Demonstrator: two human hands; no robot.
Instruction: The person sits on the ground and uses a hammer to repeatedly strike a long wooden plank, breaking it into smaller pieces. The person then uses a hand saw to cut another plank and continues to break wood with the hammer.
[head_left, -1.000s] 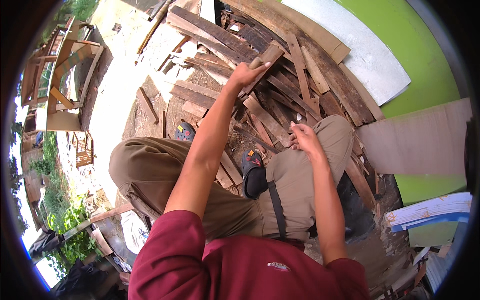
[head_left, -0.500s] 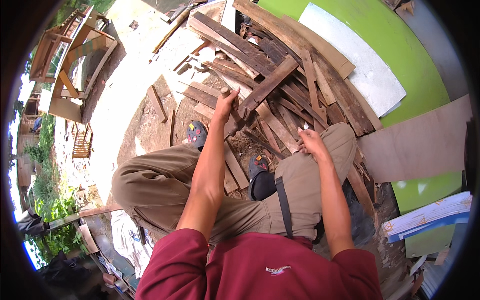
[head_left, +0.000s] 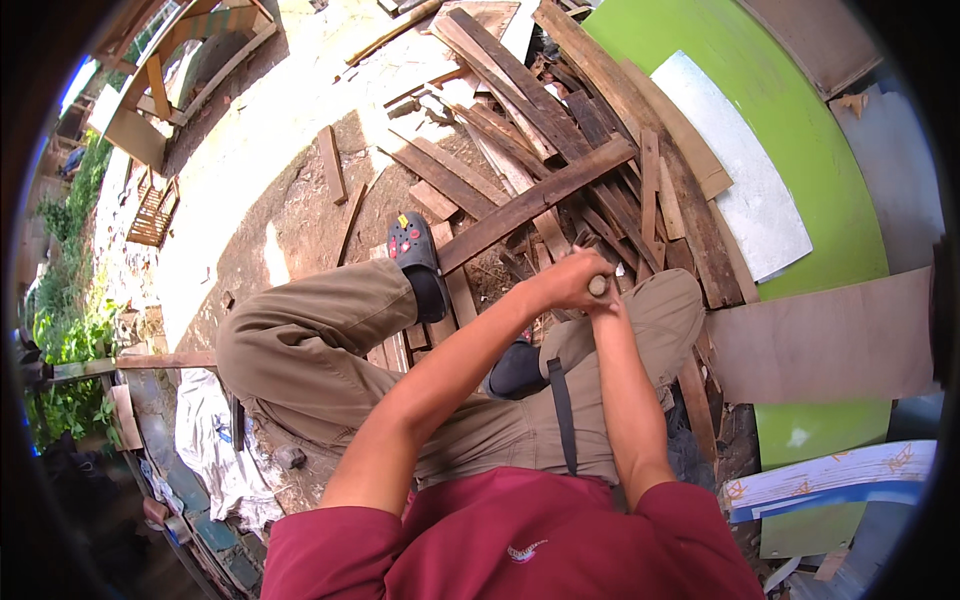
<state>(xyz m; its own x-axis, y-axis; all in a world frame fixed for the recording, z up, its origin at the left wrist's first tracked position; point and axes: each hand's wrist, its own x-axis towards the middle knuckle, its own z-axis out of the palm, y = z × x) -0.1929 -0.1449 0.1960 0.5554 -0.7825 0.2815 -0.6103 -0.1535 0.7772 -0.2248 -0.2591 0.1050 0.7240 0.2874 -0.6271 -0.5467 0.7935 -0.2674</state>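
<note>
My left hand (head_left: pixel 572 281) is closed around a hammer (head_left: pixel 598 286), its round wooden handle end pointing up at me. The hammer's metal head (head_left: pixel 586 240) shows just beyond the fingers. Close against it, partly underneath, is my right hand (head_left: pixel 610 308) over my right thigh; its fingers are mostly hidden, so what they hold cannot be told. A long brown plank (head_left: pixel 535 205) lies slantwise across other boards, its near end beside my left clog (head_left: pixel 412 243). My right clog (head_left: pixel 515 368) is partly covered by my leg.
A pile of loose boards (head_left: pixel 515 85) spreads ahead. To the right are a white sheet (head_left: pixel 735 165), a green panel (head_left: pixel 840 190) and a brown board (head_left: pixel 820 340). White cloth (head_left: pixel 215 440) lies at left, and a slatted wooden crate (head_left: pixel 153 208) stands farther off.
My left hand has swung right with the hammer and met my right hand above the thigh. The view has shifted, and the brown plank now shows lying down toward my left foot.
</note>
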